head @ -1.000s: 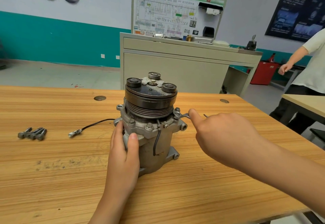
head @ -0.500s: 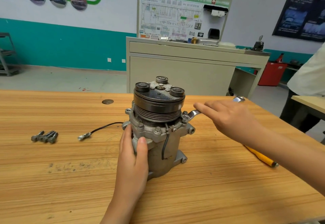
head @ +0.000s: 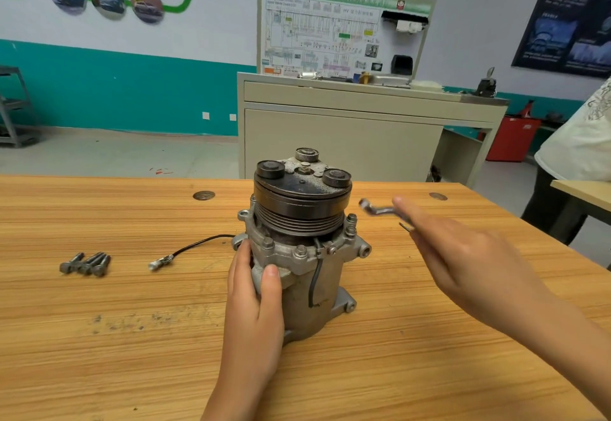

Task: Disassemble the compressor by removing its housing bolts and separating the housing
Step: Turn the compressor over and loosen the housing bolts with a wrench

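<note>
A grey cast-metal compressor (head: 304, 255) with a black grooved pulley stands upright near the middle of a light wooden table (head: 99, 354). Its dark top plate carries three round metal pads and one small centre nut.

The left hand (head: 254, 308) grips the housing from the near left side, with the thumb across the front just under the flange and the fingers wrapped round the far side.

The right hand (head: 463, 255) is off to the right of the compressor and above the tabletop. It holds one silver offset wrench (head: 377, 209), with the index finger lying along the shank (this hand is motion-blurred, so the other fingers' grip is unclear). The wrench head hangs just beside the pulley and touches nothing.

On the flange, two bolt heads show along the near rim. A third flange bolt (head: 351, 219) stands raised at the right rim.

Four loose grey bolts (head: 86, 264) lie side by side, touching one another, well to the left on the table. One black wire (head: 198, 244) runs left from the housing and ends in a pale connector between the bolts and the compressor.

Two round metal discs are set into the tabletop farther back. Behind the table are one beige cabinet (head: 340, 143) with a wiring-diagram board and part of a second person (head: 578, 143) at the right edge.
</note>
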A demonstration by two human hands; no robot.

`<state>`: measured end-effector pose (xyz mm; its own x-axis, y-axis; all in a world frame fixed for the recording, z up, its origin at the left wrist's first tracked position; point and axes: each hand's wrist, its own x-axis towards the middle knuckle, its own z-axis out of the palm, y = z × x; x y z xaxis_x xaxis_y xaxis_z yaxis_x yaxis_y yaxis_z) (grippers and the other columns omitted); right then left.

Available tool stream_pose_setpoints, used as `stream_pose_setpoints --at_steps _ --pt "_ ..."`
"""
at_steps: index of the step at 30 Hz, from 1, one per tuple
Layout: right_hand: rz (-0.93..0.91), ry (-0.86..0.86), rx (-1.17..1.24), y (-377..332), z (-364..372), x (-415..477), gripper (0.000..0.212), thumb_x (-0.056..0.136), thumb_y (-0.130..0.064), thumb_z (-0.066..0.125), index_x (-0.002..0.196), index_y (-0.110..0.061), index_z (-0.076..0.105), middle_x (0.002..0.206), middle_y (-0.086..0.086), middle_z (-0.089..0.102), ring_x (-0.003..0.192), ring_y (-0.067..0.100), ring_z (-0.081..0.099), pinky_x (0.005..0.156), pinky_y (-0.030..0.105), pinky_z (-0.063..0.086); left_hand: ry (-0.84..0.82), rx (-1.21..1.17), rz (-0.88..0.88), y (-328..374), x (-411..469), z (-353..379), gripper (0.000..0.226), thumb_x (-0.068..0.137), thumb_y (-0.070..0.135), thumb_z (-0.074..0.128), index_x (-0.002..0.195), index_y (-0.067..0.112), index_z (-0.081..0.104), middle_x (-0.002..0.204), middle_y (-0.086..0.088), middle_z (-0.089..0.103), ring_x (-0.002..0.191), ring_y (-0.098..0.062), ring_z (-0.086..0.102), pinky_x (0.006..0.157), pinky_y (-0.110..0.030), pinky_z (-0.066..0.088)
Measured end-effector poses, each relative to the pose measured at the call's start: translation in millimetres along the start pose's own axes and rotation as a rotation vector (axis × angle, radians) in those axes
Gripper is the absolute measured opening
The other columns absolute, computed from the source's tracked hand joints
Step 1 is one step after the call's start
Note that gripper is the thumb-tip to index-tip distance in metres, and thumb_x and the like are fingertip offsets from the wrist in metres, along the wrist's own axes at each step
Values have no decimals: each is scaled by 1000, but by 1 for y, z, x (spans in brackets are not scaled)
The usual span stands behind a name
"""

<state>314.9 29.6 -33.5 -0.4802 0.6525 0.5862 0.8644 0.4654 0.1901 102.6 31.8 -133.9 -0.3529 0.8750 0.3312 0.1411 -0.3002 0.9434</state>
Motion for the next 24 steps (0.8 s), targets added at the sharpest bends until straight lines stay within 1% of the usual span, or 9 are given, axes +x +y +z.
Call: stream_pose_setpoints --at_steps 1,3,5,10,12,15,20,23,24 --pt "21 -151 -61 -4 -7 -1 52 94 -32 25 144 -20 29 81 0 64 56 21 59 45 36 49 4 -2 0 0 -1 0 76 79 70 31 146 34 24 145 23 28 123 18 22 87 3 19" --pt "71 -328 -164 -6 -8 -4 53 96 -33 15 146 -35 -4 96 -10 56 77 14 58 62 27 46 4 -10 -9 -2 0 0 70 85 66 33 146 33 25 145 23 29 126 15 23 89 0 19" --pt "64 -384 -197 -13 -8 -1 56 99 -29 19 143 -37 -15 95 -11 49 79 13 53 60 25 39 4 -5 -4 -2 -1 0 69 81 56 31 146 33 26 145 24 30 129 13 24 92 -2 20" --pt "81 -454 -370 -36 -16 18 73 91 -4 30 145 -23 -16 67 -2 21 49 13 25 41 25 19 12 -13 3 -2 0 2 70 79 53 31 146 33 26 145 23 31 129 13 24 92 -3 20" --pt "80 -501 -403 -42 -20 25 75 86 2 32 145 -15 -12 65 1 20 47 15 23 39 27 18 12 -11 6 -2 0 2 70 79 54 31 146 32 26 146 22 31 131 10 24 94 -5 21" --pt "71 -524 -430 -42 -25 29 72 86 0 32 146 -16 -5 64 1 24 47 16 24 39 27 20 1 3 7 -2 0 0 70 79 55 31 146 33 25 146 23 30 130 11 23 91 -1 20" --pt "31 -599 -479 -46 -23 23 76 85 5 30 144 -10 -15 66 3 19 46 16 24 38 26 19 18 -14 11 -2 0 1 64 86 62 35 144 35 26 144 23 31 126 16 24 87 4 20" --pt "-20 -583 -487 -51 -23 26 81 71 11 20 144 -4 -12 64 5 20 44 17 25 36 27 18 22 -34 1 -1 0 3 55 90 58 38 140 39 27 140 25 33 122 18 26 87 3 22" --pt "-35 -571 -490 -50 -22 26 78 73 9 21 144 -4 -9 64 5 20 44 17 24 36 28 17 18 -32 -4 -1 0 3 54 90 54 37 141 39 27 139 26 33 122 18 26 88 1 22"
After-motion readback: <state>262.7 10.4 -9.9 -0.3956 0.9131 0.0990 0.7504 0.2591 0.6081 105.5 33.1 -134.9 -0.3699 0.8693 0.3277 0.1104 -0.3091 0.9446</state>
